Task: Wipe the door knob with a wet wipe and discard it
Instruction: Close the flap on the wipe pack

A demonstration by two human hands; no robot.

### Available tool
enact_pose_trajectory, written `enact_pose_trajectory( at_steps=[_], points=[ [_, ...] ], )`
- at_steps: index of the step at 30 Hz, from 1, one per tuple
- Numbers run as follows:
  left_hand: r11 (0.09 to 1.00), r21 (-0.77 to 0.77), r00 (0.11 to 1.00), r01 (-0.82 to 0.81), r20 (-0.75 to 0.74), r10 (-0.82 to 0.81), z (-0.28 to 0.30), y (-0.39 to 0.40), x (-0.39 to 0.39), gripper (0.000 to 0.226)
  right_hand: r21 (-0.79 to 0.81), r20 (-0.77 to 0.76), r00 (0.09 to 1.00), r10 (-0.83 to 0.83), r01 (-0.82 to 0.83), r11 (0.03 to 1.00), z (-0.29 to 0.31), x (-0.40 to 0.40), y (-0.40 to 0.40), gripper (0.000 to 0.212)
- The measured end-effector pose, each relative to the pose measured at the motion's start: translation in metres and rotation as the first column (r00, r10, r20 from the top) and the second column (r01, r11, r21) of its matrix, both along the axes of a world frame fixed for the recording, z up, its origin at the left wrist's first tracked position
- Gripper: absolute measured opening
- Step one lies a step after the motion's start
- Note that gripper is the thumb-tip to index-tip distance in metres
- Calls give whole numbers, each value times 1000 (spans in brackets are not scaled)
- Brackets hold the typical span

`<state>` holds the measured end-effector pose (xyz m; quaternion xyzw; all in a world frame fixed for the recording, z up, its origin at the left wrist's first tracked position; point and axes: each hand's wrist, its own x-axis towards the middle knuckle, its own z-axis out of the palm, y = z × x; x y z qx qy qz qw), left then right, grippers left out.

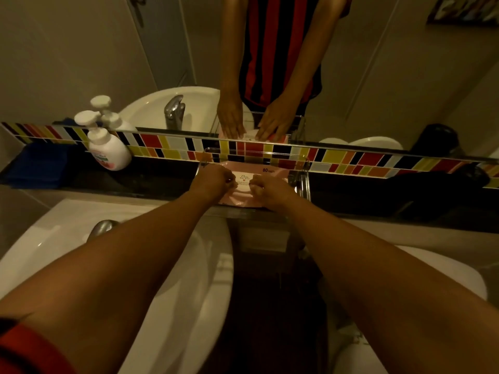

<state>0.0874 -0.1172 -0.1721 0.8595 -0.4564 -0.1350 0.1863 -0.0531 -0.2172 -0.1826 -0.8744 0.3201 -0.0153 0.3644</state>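
From the head view, both arms reach to mid-frame, where a pink wipe pack (244, 184) lies in a clear tray (303, 182) on the dark ledge below the tiled strip (337, 157). The left hand (212, 182) rests on the pack's left side with fingers curled, seemingly pinching the white flap label; the right hand (270, 191) is curled on the right side, pressing or pinching the pack, though what exactly it grips I cannot tell. No wipe is out yet. The door knob is not in direct sight; a handle shows only in the mirror, upper left. A soap bottle (108, 147) stands left of the tray, the sink (67, 238) lower left. To do this step well, I judge one hand should pin the pack flat while the other peels the flap slowly, then draws a single wipe and reseals it.
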Motion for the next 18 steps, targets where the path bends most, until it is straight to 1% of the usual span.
enact_pose_trajectory(
  at_steps=[2, 4, 6, 7, 9, 10, 12, 13, 18],
  points=[
    [999, -20, 998, -46, -44, 45, -7, -3, 0, 22, -61, -45, 997, 57, -59, 996, -1, 0, -1, 26],
    [989, -88, 978, -123, -182, 105, -12, -5, 1, 16, -153, -103, 989, 110, -125, 980, -3, 1, -3, 28],
    [963, -139, 911, -231, -380, 163, -15, -8, 2, 17, -203, -128, 984, 121, -146, 968, -4, 3, -4, 28],
    [950, -155, 877, -271, -447, 177, -16, -9, 2, 19, -210, -128, 985, 118, -143, 967, -6, 3, -4, 30],
    [932, -163, 827, -324, -527, 195, -17, -10, 3, 20, -213, -122, 987, 106, -131, 968, -9, 4, -5, 34],
    [915, -171, 784, -365, -586, 203, -17, -11, 3, 19, -212, -120, 988, 99, -123, 970, -11, 5, -5, 36],
    [881, -168, 662, -443, -723, 196, -15, -12, 2, 20, -203, -126, 988, 89, -113, 973, -13, 6, -6, 39],
    [872, -160, 625, -463, -756, 193, -13, -12, 2, 21, -197, -138, 986, 90, -116, 974, -14, 7, -7, 41],
    [858, -143, 581, -494, -788, 203, -6, -13, -4, 25, -209, -227, 964, 138, -186, 960, -11, 9, -11, 45]
  ],
)
